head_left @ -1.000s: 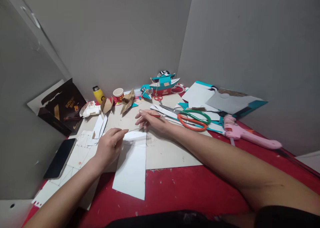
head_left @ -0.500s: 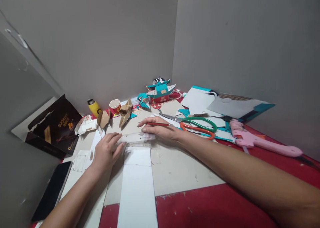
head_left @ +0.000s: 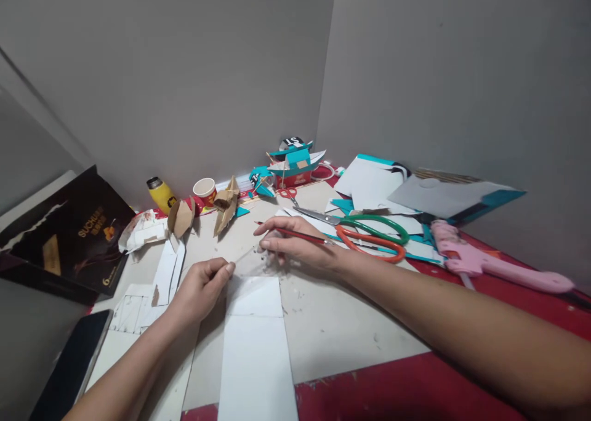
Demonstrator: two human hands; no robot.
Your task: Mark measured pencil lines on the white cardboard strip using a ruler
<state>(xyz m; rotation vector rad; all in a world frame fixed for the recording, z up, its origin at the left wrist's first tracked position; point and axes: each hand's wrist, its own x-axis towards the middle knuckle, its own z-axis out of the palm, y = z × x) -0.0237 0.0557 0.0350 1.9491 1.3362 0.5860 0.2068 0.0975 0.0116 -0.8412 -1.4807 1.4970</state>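
My left hand pinches one end of a clear ruler between thumb and fingers. The ruler is tilted almost edge-on, so only a thin line of it shows. At its other end is my right hand, with thumb and fingers closed near the ruler. A red pencil lies across that hand, held between the fingers. Just below the ruler is a long white card strip with a pencil line drawn across it near its far end. The right hand's lower fingers are partly hidden.
Large scissors with green and orange handles lie right of my hand, near a pink glue gun. Cardboard boats, a paper cup and a yellow bottle stand behind. A dark box and phone are left.
The ruler has turned from lying nearly flat to edge-on. My left hand has closed from spread fingers into a pinch on it. The view has shifted slightly.
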